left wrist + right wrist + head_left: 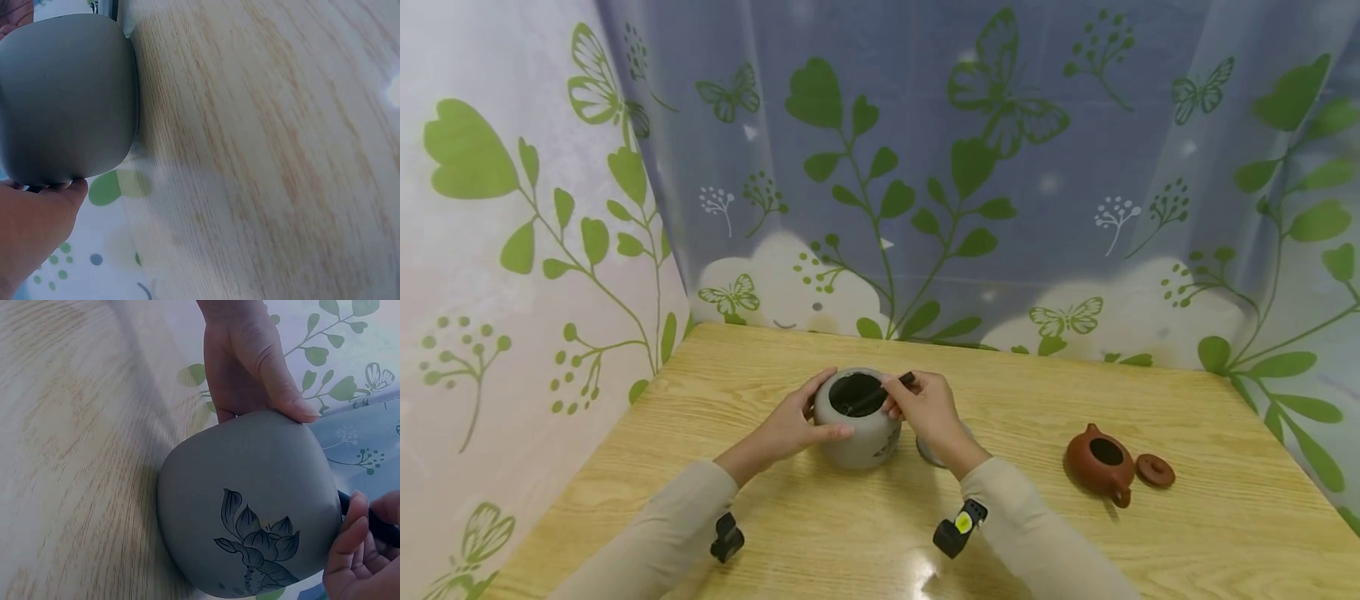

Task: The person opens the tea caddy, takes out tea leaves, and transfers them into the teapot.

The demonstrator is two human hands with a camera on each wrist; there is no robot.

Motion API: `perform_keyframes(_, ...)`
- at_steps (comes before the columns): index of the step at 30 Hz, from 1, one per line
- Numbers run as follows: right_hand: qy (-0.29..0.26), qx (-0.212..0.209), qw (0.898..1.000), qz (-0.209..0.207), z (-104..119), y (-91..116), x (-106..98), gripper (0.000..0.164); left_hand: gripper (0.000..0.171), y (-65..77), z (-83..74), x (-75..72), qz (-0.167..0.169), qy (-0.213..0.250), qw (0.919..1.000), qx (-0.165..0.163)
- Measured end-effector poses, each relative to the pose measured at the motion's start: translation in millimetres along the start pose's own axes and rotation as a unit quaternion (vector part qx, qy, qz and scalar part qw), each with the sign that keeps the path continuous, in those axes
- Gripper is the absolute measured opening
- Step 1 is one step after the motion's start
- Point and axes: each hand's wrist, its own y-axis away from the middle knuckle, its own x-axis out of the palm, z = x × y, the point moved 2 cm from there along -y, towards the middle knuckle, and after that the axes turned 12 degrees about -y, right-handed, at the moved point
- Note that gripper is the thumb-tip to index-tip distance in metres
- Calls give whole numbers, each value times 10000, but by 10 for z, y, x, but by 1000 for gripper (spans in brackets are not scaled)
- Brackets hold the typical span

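A round grey jar (pixel 850 446) with a wide dark opening stands on the wooden table. Its side, in the right wrist view, bears a dark lotus drawing (pixel 259 547). My left hand (pixel 790 429) grips the jar from the left, thumb on the near side and fingers around the far side. Between the thumb and fingers of my right hand (pixel 928 412) is the handle of a slim black stick-like tool (pixel 907 378). It slants down over the rim into the jar, where its lower end blends into the dark inside.
A grey round lid-like piece (pixel 928 452) lies right of the jar, partly covered by my right wrist. Farther right, a reddish-brown teapot (pixel 1086 475) stands uncovered beside its small lid (pixel 1155 471). Patterned curtains (pixel 925 208) border the table (pixel 760 358) at the back and left.
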Motion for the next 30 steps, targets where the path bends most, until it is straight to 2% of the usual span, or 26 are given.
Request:
perform_keyframes(7,-183,154,9996,-174,-17,-14,-38,25,95,-10,2,2,-45,-3,10000,56)
perform_keyframes(19,-515,169,9976,-428,5,-31,-117,27,96,-22,-6,-2,-49,-16,10000,41)
perform_keyframes(30,-571,191,9961,-651,42,-17,-168,27,96,-4,-15,-6,-61,-90,9999,-50)
